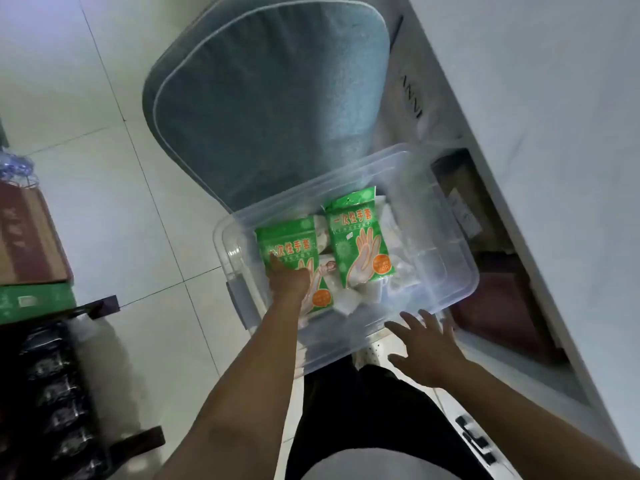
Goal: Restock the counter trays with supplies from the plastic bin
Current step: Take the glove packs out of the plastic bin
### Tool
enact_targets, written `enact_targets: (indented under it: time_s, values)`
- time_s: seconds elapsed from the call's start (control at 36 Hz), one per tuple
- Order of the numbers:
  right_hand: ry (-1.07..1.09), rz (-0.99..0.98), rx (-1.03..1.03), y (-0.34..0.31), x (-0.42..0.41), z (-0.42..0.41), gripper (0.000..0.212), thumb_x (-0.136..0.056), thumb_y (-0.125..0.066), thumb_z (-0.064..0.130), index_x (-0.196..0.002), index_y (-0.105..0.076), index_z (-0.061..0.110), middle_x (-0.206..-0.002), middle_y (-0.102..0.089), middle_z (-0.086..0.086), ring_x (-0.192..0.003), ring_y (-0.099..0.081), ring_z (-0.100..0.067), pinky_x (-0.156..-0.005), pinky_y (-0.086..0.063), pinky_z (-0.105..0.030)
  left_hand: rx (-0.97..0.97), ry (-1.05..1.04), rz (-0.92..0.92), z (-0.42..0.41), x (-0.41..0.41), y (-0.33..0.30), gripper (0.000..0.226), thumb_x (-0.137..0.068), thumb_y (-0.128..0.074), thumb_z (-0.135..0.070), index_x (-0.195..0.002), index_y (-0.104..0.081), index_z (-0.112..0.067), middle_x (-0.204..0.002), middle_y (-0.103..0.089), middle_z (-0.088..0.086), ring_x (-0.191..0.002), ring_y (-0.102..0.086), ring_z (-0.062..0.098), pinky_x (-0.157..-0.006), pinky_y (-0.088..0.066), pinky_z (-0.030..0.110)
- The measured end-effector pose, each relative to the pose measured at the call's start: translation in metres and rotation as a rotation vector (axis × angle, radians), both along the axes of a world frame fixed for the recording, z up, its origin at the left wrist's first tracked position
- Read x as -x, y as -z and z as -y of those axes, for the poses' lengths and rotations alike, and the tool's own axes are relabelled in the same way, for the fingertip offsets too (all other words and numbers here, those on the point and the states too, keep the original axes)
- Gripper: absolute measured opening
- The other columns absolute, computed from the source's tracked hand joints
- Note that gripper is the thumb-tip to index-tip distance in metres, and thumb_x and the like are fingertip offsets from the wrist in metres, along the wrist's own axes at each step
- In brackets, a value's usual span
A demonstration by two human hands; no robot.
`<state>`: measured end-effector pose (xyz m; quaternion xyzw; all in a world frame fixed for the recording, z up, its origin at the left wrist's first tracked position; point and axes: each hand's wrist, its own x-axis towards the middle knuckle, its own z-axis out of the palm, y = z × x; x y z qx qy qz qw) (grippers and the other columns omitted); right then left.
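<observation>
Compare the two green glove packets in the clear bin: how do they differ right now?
The left green glove packet lies under the left hand, whose grip covers its lower print; the right green glove packet is untouched and fully readable. The left one sits nearer the clear plastic bin's left wall, the right one nearer the middle, its top reaching farther back. Both share the same green print with a hand drawing and an orange badge, resting on white packets.

Pale glossy floor tiles [114,209] reflect dim light. A grey-blue cushioned chair [266,98] stands beside a white cabinet [540,140], with cardboard boxes [31,244] stacked at left.
</observation>
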<state>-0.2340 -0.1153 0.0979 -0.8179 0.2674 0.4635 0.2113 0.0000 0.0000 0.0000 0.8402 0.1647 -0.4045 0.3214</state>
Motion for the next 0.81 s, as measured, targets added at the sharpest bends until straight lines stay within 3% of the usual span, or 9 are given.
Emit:
enact_targets:
  time_s: [0.06, 0.14, 0.36, 0.53, 0.61, 0.67, 0.72, 0.81]
  values:
    - [-0.009, 0.001, 0.002, 0.001, -0.002, 0.001, 0.066, -0.09, -0.041, 0.061, -0.15, -0.02, 0.044, -0.164, -0.012, 0.004, -0.15, 0.001, -0.033, -0.116, -0.003, -0.06, -0.04, -0.015, 0.05, 0.007, -0.009, 0.003, 0.09, -0.085, -0.065, -0.027, -0.158, -0.012, -0.018, -0.159, -0.027, 0.014, -0.142, -0.034, 0.038, -0.116, -0.033, 0.053]
    - [0.032, 0.009, -0.003, 0.002, -0.001, 0.002, 0.062, -0.091, -0.04, 0.06, -0.149, -0.022, 0.045, -0.164, -0.013, 0.005, -0.151, 0.001, -0.03, -0.116, -0.003, -0.061, -0.063, -0.1, -0.026, 0.015, -0.021, 0.012, 0.097, -0.083, -0.07, -0.03, -0.158, -0.009, -0.018, -0.158, -0.028, 0.015, -0.141, -0.035, 0.039, -0.115, -0.034, 0.052]
    - [0.136, 0.043, -0.021, 0.0, 0.004, 0.008, 0.059, -0.093, -0.043, 0.054, -0.149, -0.024, 0.045, -0.163, -0.012, 0.013, -0.151, 0.002, -0.018, -0.117, -0.002, -0.057, -0.191, 0.007, -0.117, 0.025, -0.021, 0.03, 0.116, -0.078, -0.077, -0.045, -0.158, 0.005, -0.026, -0.162, -0.01, 0.02, -0.146, -0.022, 0.041, -0.116, -0.028, 0.056]
    - [0.136, 0.045, -0.039, 0.001, 0.005, 0.011, 0.061, -0.093, -0.043, 0.055, -0.149, -0.023, 0.045, -0.164, -0.011, 0.011, -0.151, 0.004, -0.018, -0.117, -0.003, -0.057, -0.239, -0.035, -0.056, 0.026, -0.022, 0.034, 0.126, -0.064, -0.089, -0.039, -0.156, -0.003, -0.032, -0.146, -0.031, 0.024, -0.132, -0.04, 0.045, -0.105, -0.043, 0.059]
    - [0.152, 0.046, -0.05, -0.003, 0.004, 0.011, 0.061, -0.093, -0.046, 0.053, -0.149, -0.024, 0.044, -0.164, -0.01, 0.011, -0.151, 0.004, -0.017, -0.117, -0.003, -0.057, -0.233, -0.064, 0.053, 0.025, -0.015, 0.031, 0.108, -0.075, -0.083, -0.026, -0.155, -0.011, -0.031, -0.142, -0.038, 0.024, -0.128, -0.046, 0.045, -0.101, -0.046, 0.059]
    - [0.181, 0.039, -0.057, -0.007, 0.002, 0.011, 0.061, -0.093, -0.047, 0.051, -0.149, -0.025, 0.043, -0.164, -0.01, 0.01, -0.151, 0.002, -0.017, -0.117, -0.003, -0.056, -0.202, -0.067, 0.145, 0.023, -0.01, 0.028, 0.073, -0.086, -0.07, -0.019, -0.149, -0.032, -0.022, -0.135, -0.047, 0.022, -0.118, -0.055, 0.044, -0.094, -0.05, 0.053]
    - [0.206, 0.039, -0.057, -0.012, -0.001, 0.01, 0.059, -0.093, -0.046, 0.051, -0.149, -0.027, 0.041, -0.164, -0.014, 0.008, -0.151, -0.007, -0.018, -0.118, -0.006, -0.054, -0.161, -0.019, 0.198, 0.02, -0.006, 0.025, 0.036, -0.091, -0.057, -0.015, -0.128, -0.058, -0.012, -0.123, -0.058, 0.02, -0.106, -0.063, 0.04, -0.085, -0.053, 0.046]
    - [0.282, 0.084, -0.075, -0.023, -0.005, 0.012, 0.057, -0.093, -0.047, 0.049, -0.148, -0.033, 0.038, -0.158, -0.033, 0.008, -0.146, -0.025, -0.017, -0.118, -0.019, -0.045, -0.087, 0.048, 0.23, 0.014, 0.0, 0.017, 0.026, -0.091, -0.053, -0.009, -0.113, -0.069, -0.008, -0.112, -0.064, 0.018, -0.1, -0.064, 0.037, -0.081, -0.053, 0.042]
